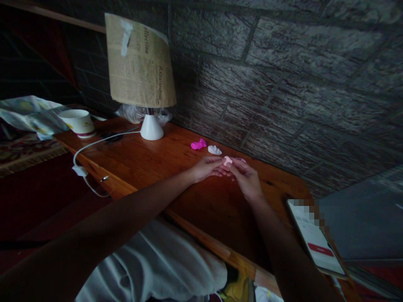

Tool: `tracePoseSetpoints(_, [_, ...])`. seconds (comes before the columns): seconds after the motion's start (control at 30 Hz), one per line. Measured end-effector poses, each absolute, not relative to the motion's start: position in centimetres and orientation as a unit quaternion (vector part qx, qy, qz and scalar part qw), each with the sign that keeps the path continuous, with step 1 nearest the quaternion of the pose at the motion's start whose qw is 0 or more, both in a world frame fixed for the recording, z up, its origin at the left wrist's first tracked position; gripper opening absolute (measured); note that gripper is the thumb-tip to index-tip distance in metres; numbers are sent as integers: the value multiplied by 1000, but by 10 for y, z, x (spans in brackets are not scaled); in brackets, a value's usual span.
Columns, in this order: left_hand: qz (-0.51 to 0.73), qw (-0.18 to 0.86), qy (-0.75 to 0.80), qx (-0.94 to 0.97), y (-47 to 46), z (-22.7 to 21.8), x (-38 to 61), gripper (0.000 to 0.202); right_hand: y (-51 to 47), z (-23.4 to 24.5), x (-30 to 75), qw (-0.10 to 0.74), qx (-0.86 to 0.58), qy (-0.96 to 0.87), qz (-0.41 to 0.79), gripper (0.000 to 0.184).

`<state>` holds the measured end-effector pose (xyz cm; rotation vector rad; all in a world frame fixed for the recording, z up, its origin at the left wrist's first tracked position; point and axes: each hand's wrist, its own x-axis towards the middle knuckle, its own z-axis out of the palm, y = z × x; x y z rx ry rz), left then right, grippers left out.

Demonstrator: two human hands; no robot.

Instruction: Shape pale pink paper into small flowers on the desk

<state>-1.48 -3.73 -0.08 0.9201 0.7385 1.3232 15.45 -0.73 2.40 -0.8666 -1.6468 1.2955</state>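
Over the wooden table my left hand [209, 168] and my right hand [246, 178] meet, fingertips pinched on a small pale pink lump [227, 160] that looks like modelling clay. It sits between the thumbs and fingers of both hands. Just beyond them, near the wall, lie a bright magenta lump [198, 144] and a white lump [214, 149] on the tabletop. A bit of pink [242, 160] shows behind my right fingers, mostly hidden by them.
A lamp [151, 127] with a newsprint shade stands at the back left, its white cord [103, 138] trailing over the front edge. Left of it is a paper cup [82, 123]. A lit phone [317, 239] lies at the right end. A stone-block wall [252, 84] bounds the back.
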Motion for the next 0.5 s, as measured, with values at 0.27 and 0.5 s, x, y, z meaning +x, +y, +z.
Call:
tracePoseSetpoints(0.27, [553, 576, 321, 510, -40, 3, -17, 49, -5, 25, 158, 398, -330, -666, 537, 45])
tracePoseSetpoints(0.5, [548, 533, 340, 547, -42, 3, -18, 45, -6, 24, 157, 411, -326, -642, 559, 40])
